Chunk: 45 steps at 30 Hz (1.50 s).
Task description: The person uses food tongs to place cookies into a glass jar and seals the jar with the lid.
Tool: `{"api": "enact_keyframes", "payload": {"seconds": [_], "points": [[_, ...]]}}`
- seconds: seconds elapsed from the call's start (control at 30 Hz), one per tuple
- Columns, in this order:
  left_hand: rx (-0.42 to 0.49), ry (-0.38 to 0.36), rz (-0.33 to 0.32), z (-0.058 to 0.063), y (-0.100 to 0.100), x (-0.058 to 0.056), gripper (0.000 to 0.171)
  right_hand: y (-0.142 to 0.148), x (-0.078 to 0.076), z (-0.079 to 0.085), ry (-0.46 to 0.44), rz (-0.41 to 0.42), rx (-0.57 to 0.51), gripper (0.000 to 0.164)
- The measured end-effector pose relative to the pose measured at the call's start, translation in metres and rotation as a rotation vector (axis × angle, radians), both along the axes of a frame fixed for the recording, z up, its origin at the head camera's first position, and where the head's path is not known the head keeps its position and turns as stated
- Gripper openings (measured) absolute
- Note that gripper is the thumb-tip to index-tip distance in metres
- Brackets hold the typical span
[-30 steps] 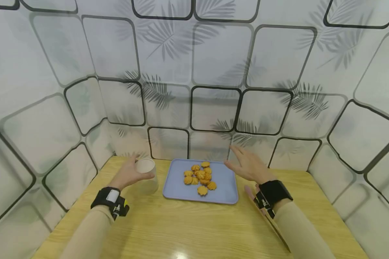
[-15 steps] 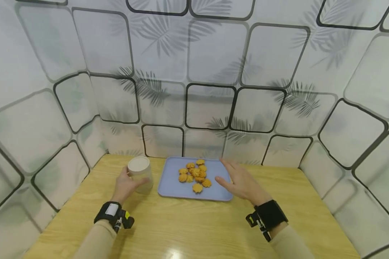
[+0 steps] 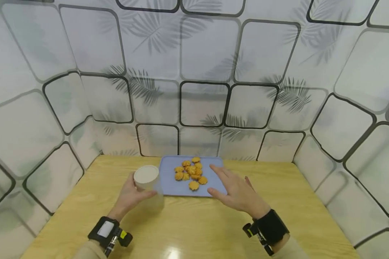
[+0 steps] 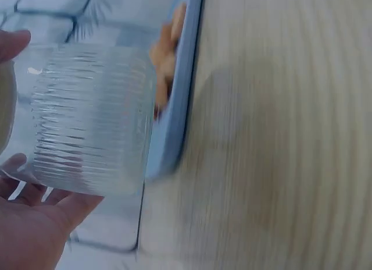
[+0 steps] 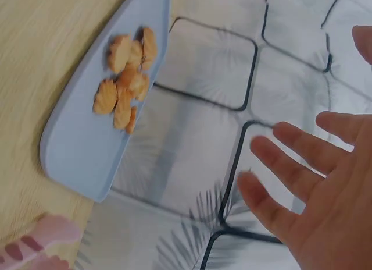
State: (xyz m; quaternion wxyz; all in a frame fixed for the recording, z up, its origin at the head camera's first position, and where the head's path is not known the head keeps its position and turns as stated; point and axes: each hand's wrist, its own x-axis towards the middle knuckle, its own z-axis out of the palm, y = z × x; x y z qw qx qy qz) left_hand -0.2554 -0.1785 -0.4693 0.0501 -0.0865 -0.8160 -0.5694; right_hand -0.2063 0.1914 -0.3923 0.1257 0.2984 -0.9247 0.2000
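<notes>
My left hand (image 3: 129, 196) grips a clear, ribbed jar (image 3: 153, 189) with a whitish lid (image 3: 146, 174). Thumb and fingers wrap its sides near the lid in the left wrist view, where the jar (image 4: 96, 118) appears held off the table. It overlaps the left end of a blue tray (image 3: 170, 187) in the head view. Several golden, ridged cookies (image 3: 192, 171) lie heaped mid-tray, one slightly apart in front. Fingers spread and holding nothing, my right hand (image 3: 236, 190) hovers by the tray's right end; the right wrist view shows this hand (image 5: 325, 183) empty too.
A pink-ended object (image 5: 52, 230) lies right of the tray, mostly hidden behind my right hand in the head view. The wooden table (image 3: 188, 226) meets a patterned curtain (image 3: 201, 104) at the back and both sides.
My left hand has moved the jar rightwards and nearer to me, towards the tray's front left corner. The right hand has drawn back slightly, still open. The head view has shifted a little.
</notes>
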Motion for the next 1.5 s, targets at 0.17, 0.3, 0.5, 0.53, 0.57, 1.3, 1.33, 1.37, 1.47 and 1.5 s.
{"api": "enact_keyframes", "payload": {"seconds": [0.17,0.3,0.5,0.53,0.57,1.3,1.33,1.37,1.47,1.5], "points": [[0.062,0.066,-0.094,-0.008,0.046,0.017,0.085,-0.023,0.005,0.000,-0.020,0.033,0.035,0.071],[0.095,0.050,-0.200,-0.014,0.075,0.027,0.086,-0.041,0.007,-0.006,-0.031,0.041,0.040,0.074],[0.120,0.009,-0.309,-0.020,0.101,0.038,0.082,-0.059,0.008,-0.019,-0.003,0.009,0.015,0.080],[0.115,0.002,-0.324,-0.022,0.105,0.039,0.081,-0.060,0.008,-0.022,-0.005,0.006,0.009,0.081],[0.115,-0.008,-0.338,-0.023,0.108,0.041,0.080,-0.061,0.007,-0.025,0.000,0.001,0.013,0.081],[0.156,-0.007,-0.518,-0.043,0.117,0.049,0.087,-0.070,0.005,-0.050,0.106,0.092,0.041,0.054],[0.150,0.000,-0.519,-0.044,0.116,0.049,0.086,-0.069,0.003,-0.051,0.121,0.116,0.044,0.053],[0.139,0.019,-0.519,-0.045,0.116,0.049,0.085,-0.069,0.001,-0.051,0.135,0.140,0.043,0.052],[0.115,0.069,-0.506,-0.045,0.116,0.047,0.084,-0.066,-0.007,-0.052,0.174,0.203,0.040,0.052],[0.102,0.093,-0.496,-0.045,0.117,0.045,0.084,-0.065,-0.010,-0.051,0.179,0.221,0.038,0.052]]}}
